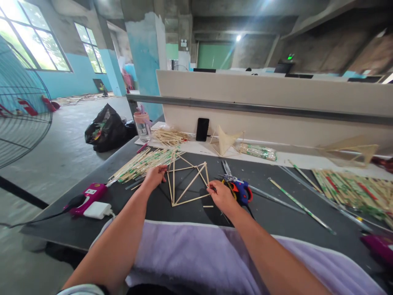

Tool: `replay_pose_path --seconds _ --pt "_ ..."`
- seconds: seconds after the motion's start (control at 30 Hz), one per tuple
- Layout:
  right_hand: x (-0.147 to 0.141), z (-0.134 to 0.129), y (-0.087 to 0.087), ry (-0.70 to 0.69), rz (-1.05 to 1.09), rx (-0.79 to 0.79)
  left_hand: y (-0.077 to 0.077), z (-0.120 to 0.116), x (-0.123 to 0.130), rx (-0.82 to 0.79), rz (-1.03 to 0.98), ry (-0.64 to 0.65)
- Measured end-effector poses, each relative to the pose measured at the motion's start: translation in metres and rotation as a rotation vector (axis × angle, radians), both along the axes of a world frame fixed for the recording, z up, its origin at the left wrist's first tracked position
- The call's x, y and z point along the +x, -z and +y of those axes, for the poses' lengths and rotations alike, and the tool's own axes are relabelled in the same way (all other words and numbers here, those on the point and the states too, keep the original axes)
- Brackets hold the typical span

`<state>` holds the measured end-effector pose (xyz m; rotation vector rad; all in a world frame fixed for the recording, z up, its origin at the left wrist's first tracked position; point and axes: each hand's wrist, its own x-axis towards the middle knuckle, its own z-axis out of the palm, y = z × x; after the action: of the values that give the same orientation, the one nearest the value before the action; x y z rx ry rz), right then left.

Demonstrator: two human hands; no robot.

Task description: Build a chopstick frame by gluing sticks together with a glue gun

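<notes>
An open frame of thin wooden sticks (187, 187), joined at the corners, stands on the dark tabletop in front of me. My left hand (155, 178) pinches its left side with thumb and fingertips. At its lower right corner, my right hand (221, 196) has its fingers closed on a stick. Just right of that hand lies a blue glue gun (242, 189), partly covered by it. Behind the glue gun are metal pliers or scissors (227, 169); their exact kind is unclear. A short stick piece (208, 206) rests near the front edge.
Wrapped chopsticks (144, 166) spread at left, more (353, 190) at right. A loose stick pile (170, 137), phone (202, 129), bottle (143, 127) and fabric-covered stick model (225, 141) line the back. A magenta power strip (89, 197) holds a white charger (97, 209).
</notes>
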<state>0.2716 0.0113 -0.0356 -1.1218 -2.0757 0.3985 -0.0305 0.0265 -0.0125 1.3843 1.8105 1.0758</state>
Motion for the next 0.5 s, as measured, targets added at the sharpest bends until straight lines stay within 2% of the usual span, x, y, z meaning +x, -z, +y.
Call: replay_pose_path --seconds 0.37,0.5 --pt "0.007 0.003 -0.009 -0.008 -0.054 -0.174 -0.002 -0.001 0.001 0.0 0.005 0.078" --pt "0.013 0.005 -0.013 -0.002 -0.077 -0.162 -0.004 -0.001 0.001 0.014 0.022 0.072"
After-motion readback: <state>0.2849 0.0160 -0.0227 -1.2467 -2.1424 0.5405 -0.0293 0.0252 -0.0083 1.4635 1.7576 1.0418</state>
